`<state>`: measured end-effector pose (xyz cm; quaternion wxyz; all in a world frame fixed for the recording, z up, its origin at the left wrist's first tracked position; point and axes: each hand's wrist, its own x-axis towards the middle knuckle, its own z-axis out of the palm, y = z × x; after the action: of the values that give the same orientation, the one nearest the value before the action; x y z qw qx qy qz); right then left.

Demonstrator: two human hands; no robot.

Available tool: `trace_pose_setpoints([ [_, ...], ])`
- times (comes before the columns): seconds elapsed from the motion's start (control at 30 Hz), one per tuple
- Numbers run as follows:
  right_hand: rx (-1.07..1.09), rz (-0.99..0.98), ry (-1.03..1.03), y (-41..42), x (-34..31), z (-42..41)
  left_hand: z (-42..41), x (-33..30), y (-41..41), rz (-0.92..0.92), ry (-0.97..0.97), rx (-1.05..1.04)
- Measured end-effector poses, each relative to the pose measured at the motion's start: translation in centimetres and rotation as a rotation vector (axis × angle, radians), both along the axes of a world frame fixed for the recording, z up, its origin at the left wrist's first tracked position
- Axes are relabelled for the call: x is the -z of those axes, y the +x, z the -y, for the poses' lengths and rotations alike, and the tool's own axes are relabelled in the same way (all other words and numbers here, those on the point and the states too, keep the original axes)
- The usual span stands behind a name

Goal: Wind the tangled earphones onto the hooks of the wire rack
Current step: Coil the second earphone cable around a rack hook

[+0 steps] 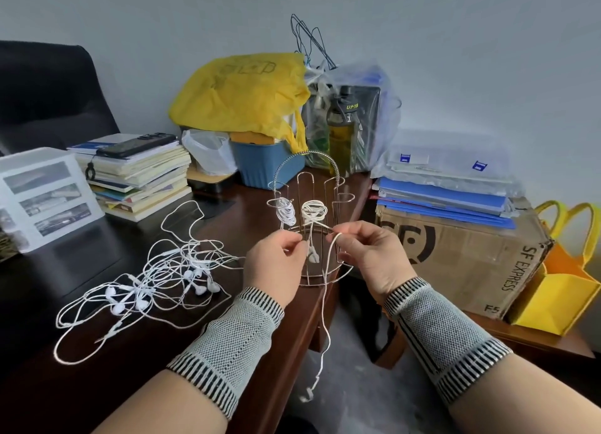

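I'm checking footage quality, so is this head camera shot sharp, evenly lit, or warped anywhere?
Head view: soft, even light; faint glare on the dark desk; wide-angle bending curves the box and edges; both hands and the rack are fairly sharp; the dangling cord looks slightly soft.

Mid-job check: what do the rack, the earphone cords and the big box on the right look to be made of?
Wire rack: thin bare metal rod, shiny silver, judging by the glints; likely steel. Earphone cords: white, smooth and limp, probably a rubbery plastic sheath; the buds look like glossy hard plastic. Box: brown corrugated cardboard, matte, printed in black, its edges worn.
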<state>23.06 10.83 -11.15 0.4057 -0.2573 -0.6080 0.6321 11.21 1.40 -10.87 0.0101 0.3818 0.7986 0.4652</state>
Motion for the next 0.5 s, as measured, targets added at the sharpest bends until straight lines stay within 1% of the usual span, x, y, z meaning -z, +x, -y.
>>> trace_pose_setpoints([
  [0.07,-0.002,-0.007,-0.012,0.0,0.1,-0.1,-0.3,-0.4,0.2,0.018,0.070,0.009],
  [0.13,0.013,-0.003,-0.009,0.0,0.1,-0.3,-0.3,-0.6,0.6,0.084,0.121,0.076],
  [0.17,0.018,0.000,-0.003,-0.1,0.2,-0.4,-0.4,-0.5,0.9,0.142,0.130,0.131],
  [0.23,0.016,-0.001,-0.001,-0.3,0.2,-0.4,-0.5,-0.1,1.2,0.226,0.069,0.229],
  [0.3,0.015,-0.007,-0.009,-0.4,0.2,-0.4,-0.7,0.3,1.3,0.224,-0.006,0.285],
  [0.4,0.045,0.002,-0.014,-0.8,0.2,-0.5,-0.5,-0.5,0.8,0.144,-0.061,0.322],
  [0.5,0.081,-0.053,-0.122,-1.3,-0.1,-0.5,0.1,-2.2,-0.2,0.136,-0.024,0.332],
])
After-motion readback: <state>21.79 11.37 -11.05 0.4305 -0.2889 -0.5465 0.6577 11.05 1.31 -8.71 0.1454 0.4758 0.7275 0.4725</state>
